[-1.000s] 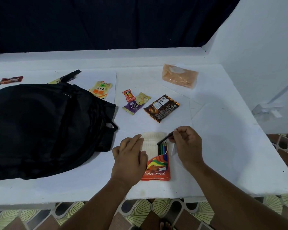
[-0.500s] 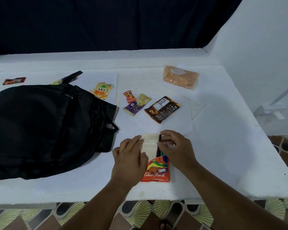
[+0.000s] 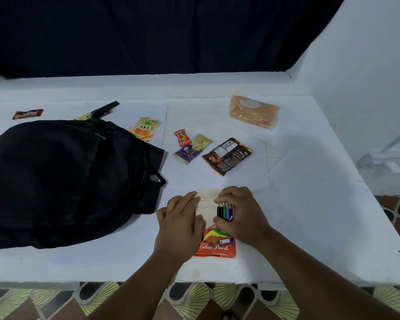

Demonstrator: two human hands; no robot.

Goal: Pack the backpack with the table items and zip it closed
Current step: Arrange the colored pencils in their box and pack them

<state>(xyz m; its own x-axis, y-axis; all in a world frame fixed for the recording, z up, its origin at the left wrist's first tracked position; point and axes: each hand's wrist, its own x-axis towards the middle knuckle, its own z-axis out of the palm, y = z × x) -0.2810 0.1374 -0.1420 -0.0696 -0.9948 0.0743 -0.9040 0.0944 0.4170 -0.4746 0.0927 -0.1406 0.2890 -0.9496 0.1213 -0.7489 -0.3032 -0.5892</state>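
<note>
We see the colour pencil box (image 3: 215, 244) lying between our hands — its long axis running away from us, open end far. Our left hand (image 3: 180, 224) presses flat on its left side; our right hand (image 3: 239, 214) pinches the pencils (image 3: 224, 210), tips pointing away.

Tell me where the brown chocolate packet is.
In the head view, the brown chocolate packet lies mid-table, right of the purple layer cake wrapper, beyond the hands.

A dark blue curtain (image 3: 148, 33) hangs behind the white table (image 3: 310, 204), filling the upper part of the view. A white wall (image 3: 367, 77) rises on the right, and a pale fixture (image 3: 379, 161), perhaps a bracket, juts from it. Below the table's near edge lies a tiled floor (image 3: 102, 296) patterned with cream fans and dark ovals.
</note>
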